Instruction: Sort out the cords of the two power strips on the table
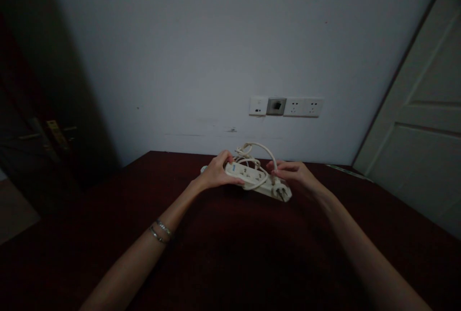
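Note:
A white power strip [252, 178] with several sockets lies on a dark red table [230, 253], its white cord [256, 153] looped loosely above and over it. My left hand [216, 173] is closed round the strip's left end. My right hand [292, 173] pinches the cord just above the plug [281, 192], which rests at the strip's right end. Two thin bracelets [161, 232] sit on my left forearm.
A row of wall sockets and a switch [286, 106] is on the grey wall behind the table. A white door [421, 124] stands at the right. A dark door with a brass handle [54, 133] is at the left.

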### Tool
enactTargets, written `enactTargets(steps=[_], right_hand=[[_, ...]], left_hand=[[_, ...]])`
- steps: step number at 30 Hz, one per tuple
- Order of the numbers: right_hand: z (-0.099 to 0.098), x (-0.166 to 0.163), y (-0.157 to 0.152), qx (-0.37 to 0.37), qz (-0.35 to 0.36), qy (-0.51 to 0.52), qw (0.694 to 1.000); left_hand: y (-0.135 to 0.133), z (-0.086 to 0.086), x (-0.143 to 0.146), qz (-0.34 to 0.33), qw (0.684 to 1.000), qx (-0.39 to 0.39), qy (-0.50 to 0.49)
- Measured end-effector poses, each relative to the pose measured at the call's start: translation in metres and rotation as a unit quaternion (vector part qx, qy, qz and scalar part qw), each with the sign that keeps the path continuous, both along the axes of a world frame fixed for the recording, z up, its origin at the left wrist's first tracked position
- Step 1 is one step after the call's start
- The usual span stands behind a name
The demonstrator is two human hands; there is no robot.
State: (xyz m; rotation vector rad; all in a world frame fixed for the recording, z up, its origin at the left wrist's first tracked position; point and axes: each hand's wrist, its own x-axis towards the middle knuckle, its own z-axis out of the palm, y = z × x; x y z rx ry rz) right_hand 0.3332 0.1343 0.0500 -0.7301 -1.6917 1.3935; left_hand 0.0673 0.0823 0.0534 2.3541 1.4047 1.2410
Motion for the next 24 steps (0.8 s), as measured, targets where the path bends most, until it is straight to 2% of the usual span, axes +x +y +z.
enactTargets(steps=[4, 9, 11, 16, 20, 22, 24], right_hand=[[-0.010, -0.006, 0.001, -0.107, 0.004, 0.064, 0.992], [-0.014, -0.009, 0.001, -0.159, 0.036, 0.079, 0.983], [-0.016, -0.012, 0.002, -0.175, 0.022, 0.073, 0.982], [-0.025, -0.023, 0.011, -0.120, -0.131, 0.061, 0.982], [-0.031, -0.025, 0.016, -0.085, -0.202, 0.068, 0.973], [-0.031, -0.025, 0.015, -0.067, -0.227, 0.065, 0.969], [-0.028, -0.026, 0.012, -0.043, -0.242, 0.060, 0.968]], left_hand=[[-0.004, 0.005, 0.003, 0.000, 1.000, 0.001, -0.011], [-0.007, 0.013, 0.002, -0.010, 1.000, 0.015, -0.014], [-0.004, 0.013, -0.001, -0.017, 1.000, 0.011, -0.007], [0.011, -0.006, -0.007, -0.028, 0.999, -0.020, -0.018], [0.026, -0.025, -0.009, -0.041, 0.996, -0.039, -0.067], [0.030, -0.030, -0.007, -0.042, 0.990, -0.055, -0.119], [0.032, -0.031, -0.005, -0.040, 0.975, -0.104, -0.190]])
